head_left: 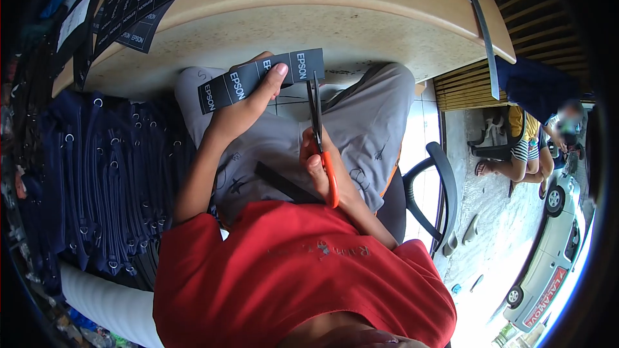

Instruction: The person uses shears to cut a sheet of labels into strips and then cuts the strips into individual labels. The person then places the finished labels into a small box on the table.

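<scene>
Orange-handled scissors (316,122), gripped by the right hand (314,165), overlap one end of the black label strip (235,84); the left hand (261,95), pinching it, should keep it taut.

The person wears a red T-shirt (258,283), its short, loose left sleeve (187,238) and right sleeve (419,261) in the same plain red. Across the chest runs a dark print (329,248), small lettering beside a little figure, too faint to read surely. The forearms are bare, as are the left fingers (276,76) and right fingers (314,162). The trousers (380,100) are grey, scattered with dark line drawings, among them a filled star (237,185); an orange edge (392,177) shows along the outer right leg.
</scene>
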The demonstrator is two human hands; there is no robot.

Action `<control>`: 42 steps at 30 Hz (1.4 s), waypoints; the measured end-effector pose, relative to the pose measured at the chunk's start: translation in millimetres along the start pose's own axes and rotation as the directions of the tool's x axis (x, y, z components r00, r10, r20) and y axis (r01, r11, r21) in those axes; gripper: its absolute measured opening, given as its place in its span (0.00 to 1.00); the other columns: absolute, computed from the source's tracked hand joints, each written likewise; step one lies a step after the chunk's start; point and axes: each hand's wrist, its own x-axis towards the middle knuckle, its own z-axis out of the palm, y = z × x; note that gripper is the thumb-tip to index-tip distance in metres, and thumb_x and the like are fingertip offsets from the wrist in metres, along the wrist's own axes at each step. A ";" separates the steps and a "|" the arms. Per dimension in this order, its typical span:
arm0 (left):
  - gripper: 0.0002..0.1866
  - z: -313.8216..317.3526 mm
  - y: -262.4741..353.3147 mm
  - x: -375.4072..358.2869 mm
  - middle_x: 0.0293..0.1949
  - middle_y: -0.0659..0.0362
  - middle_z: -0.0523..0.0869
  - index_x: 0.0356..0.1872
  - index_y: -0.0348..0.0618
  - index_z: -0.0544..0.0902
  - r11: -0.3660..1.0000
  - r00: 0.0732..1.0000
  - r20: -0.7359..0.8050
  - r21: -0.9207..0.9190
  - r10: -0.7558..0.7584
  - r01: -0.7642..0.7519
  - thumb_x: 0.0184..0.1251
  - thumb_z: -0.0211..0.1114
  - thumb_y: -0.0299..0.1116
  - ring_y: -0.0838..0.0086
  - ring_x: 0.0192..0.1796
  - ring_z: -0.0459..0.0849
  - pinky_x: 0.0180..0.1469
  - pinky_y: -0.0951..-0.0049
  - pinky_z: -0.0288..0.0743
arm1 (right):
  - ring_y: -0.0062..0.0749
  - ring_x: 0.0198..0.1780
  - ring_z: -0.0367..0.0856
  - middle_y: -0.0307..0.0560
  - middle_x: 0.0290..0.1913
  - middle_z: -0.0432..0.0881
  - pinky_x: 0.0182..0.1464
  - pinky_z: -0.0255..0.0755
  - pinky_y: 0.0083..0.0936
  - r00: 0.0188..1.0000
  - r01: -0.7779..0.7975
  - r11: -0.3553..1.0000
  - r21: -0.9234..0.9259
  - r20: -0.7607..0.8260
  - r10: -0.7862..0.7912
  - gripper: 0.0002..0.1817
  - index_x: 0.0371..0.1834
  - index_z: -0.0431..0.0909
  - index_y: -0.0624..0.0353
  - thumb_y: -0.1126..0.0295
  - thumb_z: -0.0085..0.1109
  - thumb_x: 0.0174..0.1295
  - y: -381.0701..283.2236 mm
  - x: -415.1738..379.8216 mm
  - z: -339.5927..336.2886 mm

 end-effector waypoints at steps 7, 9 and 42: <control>0.18 4.7 -0.8 -8.4 0.17 0.64 0.71 0.25 0.40 0.73 0.998 0.999 -0.007 0.047 0.048 -0.048 0.74 0.56 0.42 0.84 0.23 0.67 0.28 0.77 0.63 | 0.33 0.18 0.67 0.45 0.17 0.67 0.24 0.62 0.29 0.998 0.043 0.999 0.019 0.041 -0.043 0.37 0.41 0.62 0.60 0.30 0.49 0.60 -17.0 3.0 6.2; 0.18 5.6 -1.6 -10.5 0.17 0.64 0.69 0.25 0.39 0.73 0.995 0.998 -0.016 0.077 0.066 -0.064 0.73 0.57 0.40 0.84 0.23 0.64 0.27 0.76 0.62 | 0.36 0.19 0.69 0.46 0.17 0.68 0.25 0.63 0.30 0.998 0.065 0.998 -0.016 0.027 -0.064 0.37 0.40 0.63 0.60 0.31 0.50 0.60 -17.9 4.7 5.7; 0.13 13.8 13.5 -19.0 0.17 0.64 0.73 0.27 0.38 0.76 0.988 0.990 -0.044 0.085 0.135 -0.131 0.72 0.58 0.34 0.86 0.23 0.67 0.26 0.78 0.64 | 0.36 0.18 0.67 0.45 0.16 0.65 0.25 0.61 0.29 0.996 0.093 0.995 -0.020 0.018 -0.093 0.35 0.34 0.63 0.60 0.32 0.51 0.60 -22.4 8.7 5.7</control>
